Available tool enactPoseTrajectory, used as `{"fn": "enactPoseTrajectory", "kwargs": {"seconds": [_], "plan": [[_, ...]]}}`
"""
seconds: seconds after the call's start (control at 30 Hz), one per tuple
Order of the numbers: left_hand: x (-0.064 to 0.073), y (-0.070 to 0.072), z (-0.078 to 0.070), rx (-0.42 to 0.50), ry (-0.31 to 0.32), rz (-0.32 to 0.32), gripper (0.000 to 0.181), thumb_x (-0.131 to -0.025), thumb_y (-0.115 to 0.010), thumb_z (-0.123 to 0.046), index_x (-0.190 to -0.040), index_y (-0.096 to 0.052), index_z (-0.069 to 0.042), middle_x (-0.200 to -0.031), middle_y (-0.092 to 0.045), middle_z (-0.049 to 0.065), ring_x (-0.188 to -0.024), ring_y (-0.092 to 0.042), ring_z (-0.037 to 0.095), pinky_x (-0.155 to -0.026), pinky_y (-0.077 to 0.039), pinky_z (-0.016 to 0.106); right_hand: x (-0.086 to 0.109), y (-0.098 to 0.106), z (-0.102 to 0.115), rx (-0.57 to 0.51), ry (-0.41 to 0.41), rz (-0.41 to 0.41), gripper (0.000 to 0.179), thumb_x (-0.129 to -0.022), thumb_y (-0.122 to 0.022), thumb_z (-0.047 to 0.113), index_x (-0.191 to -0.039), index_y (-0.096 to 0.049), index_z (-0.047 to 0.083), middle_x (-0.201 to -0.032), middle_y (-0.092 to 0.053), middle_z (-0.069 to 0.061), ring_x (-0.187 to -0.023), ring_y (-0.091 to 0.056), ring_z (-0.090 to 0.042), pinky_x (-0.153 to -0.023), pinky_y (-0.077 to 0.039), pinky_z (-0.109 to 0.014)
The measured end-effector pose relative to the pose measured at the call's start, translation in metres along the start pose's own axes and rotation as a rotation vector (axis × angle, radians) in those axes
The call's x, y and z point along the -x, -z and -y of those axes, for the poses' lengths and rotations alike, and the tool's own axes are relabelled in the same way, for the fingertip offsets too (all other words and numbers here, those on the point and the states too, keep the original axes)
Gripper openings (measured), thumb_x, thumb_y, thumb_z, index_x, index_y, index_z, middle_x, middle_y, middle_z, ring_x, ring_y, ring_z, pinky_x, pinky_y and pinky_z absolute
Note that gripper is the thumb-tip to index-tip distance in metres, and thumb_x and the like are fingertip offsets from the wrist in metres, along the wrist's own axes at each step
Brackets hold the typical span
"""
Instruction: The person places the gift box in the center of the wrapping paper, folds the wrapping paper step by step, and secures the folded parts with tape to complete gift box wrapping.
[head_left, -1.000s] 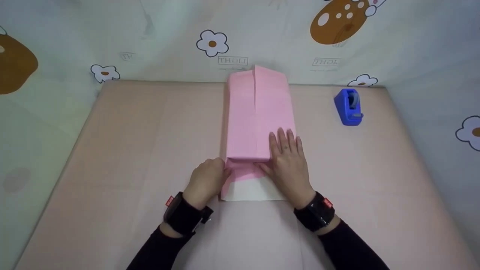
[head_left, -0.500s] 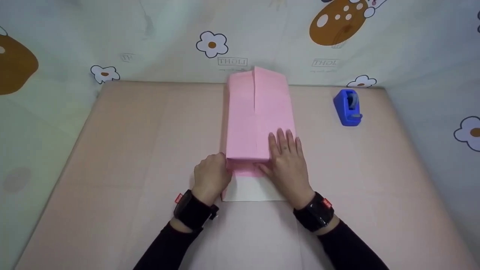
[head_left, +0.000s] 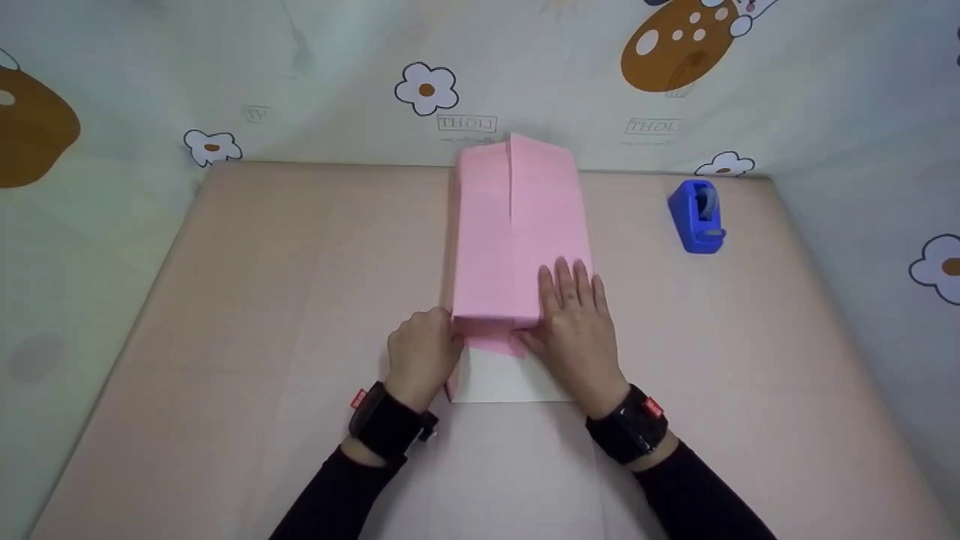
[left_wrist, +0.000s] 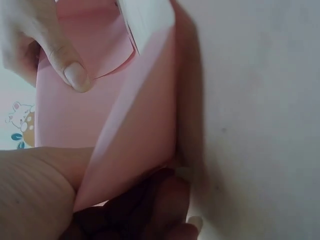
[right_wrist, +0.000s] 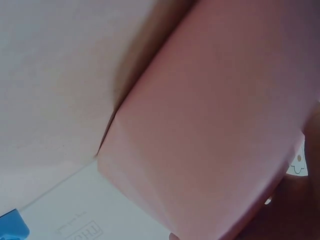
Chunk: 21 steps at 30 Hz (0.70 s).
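Observation:
A box-shaped parcel in pink wrapping paper [head_left: 487,240] lies lengthwise on the table, a seam along its top. From its near end a paper flap [head_left: 510,380] spreads toward me, white side up. At the near left corner my left hand [head_left: 422,351] pinches the folded side paper [left_wrist: 142,115], thumb inside and fingers outside in the left wrist view. My right hand [head_left: 579,341] rests on the parcel's near right part, fingers straight. Its thumb [left_wrist: 76,75] presses the pink end paper. The right wrist view shows the parcel's long pink side [right_wrist: 200,115].
A blue tape dispenser [head_left: 697,216] stands at the back right of the table [head_left: 300,262]. Behind the table hangs a pale patterned sheet [head_left: 315,82], close to the parcel's far end.
My left hand has moved slightly up and right, drawing the side paper inward at the near left corner. The right hand stays in place on the parcel.

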<state>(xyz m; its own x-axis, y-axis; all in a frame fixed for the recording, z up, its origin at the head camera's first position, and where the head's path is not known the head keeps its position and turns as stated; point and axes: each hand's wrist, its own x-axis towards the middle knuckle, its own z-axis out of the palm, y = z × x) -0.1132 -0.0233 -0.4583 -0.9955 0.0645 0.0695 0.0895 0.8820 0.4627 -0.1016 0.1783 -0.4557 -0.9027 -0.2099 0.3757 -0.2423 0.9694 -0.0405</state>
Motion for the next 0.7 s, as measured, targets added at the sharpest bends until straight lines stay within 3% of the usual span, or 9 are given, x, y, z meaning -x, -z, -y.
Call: {"fn": "enactPoseTrajectory", "kwargs": {"seconds": [0.23, 0.33, 0.5, 0.57, 0.7], "plan": [[-0.004, 0.002, 0.000, 0.015, 0.026, 0.053, 0.039, -0.083, -0.075, -0.012, -0.057, -0.047, -0.015, -0.059, -0.058, 0.003, -0.055, -0.050, 0.017, -0.046, -0.045, 0.039, -0.002, -0.003, 0.005, 0.090, -0.010, -0.026, 0.103, -0.068, -0.086, 0.059, -0.143, -0.053, -0.004, -0.148, -0.052, -0.029, -0.140, -0.048, -0.046, -0.117, -0.038, -0.061], [-0.003, 0.001, 0.001, 0.004, 0.026, 0.053, 0.032, -0.083, -0.076, -0.013, -0.059, -0.055, -0.011, -0.061, -0.063, 0.006, -0.056, -0.057, 0.020, -0.047, -0.048, 0.041, -0.001, -0.004, 0.007, 0.123, -0.012, -0.023, 0.104, -0.067, -0.088, 0.057, -0.143, -0.052, -0.005, -0.147, -0.052, -0.028, -0.140, -0.049, -0.045, -0.116, -0.039, -0.060], [-0.002, 0.002, 0.001, -0.017, 0.008, 0.035, 0.017, -0.084, -0.078, -0.014, -0.076, -0.071, -0.002, -0.072, -0.073, 0.017, -0.064, -0.070, 0.032, -0.052, -0.054, 0.048, -0.001, -0.005, 0.008, 0.108, -0.017, -0.020, 0.105, -0.067, -0.089, 0.055, -0.143, -0.051, -0.006, -0.148, -0.051, -0.029, -0.140, -0.048, -0.046, -0.116, -0.038, -0.061], [-0.001, 0.007, 0.001, -0.011, 0.008, 0.074, 0.018, -0.084, -0.077, -0.014, -0.073, -0.068, -0.003, -0.070, -0.071, 0.014, -0.062, -0.068, 0.029, -0.051, -0.053, 0.046, -0.001, -0.005, 0.008, 0.101, -0.018, -0.024, 0.106, -0.067, -0.089, 0.055, -0.144, -0.051, -0.006, -0.148, -0.051, -0.030, -0.140, -0.048, -0.046, -0.116, -0.038, -0.062], [0.002, 0.018, 0.004, 0.030, 0.045, 0.221, 0.027, -0.080, -0.079, -0.017, -0.066, -0.057, -0.010, -0.063, -0.060, 0.004, -0.059, -0.054, 0.020, -0.049, -0.043, 0.036, 0.000, -0.006, 0.007, 0.106, -0.015, -0.033, 0.106, -0.066, -0.089, 0.055, -0.143, -0.051, -0.006, -0.148, -0.051, -0.030, -0.140, -0.048, -0.047, -0.116, -0.038, -0.062]]}}
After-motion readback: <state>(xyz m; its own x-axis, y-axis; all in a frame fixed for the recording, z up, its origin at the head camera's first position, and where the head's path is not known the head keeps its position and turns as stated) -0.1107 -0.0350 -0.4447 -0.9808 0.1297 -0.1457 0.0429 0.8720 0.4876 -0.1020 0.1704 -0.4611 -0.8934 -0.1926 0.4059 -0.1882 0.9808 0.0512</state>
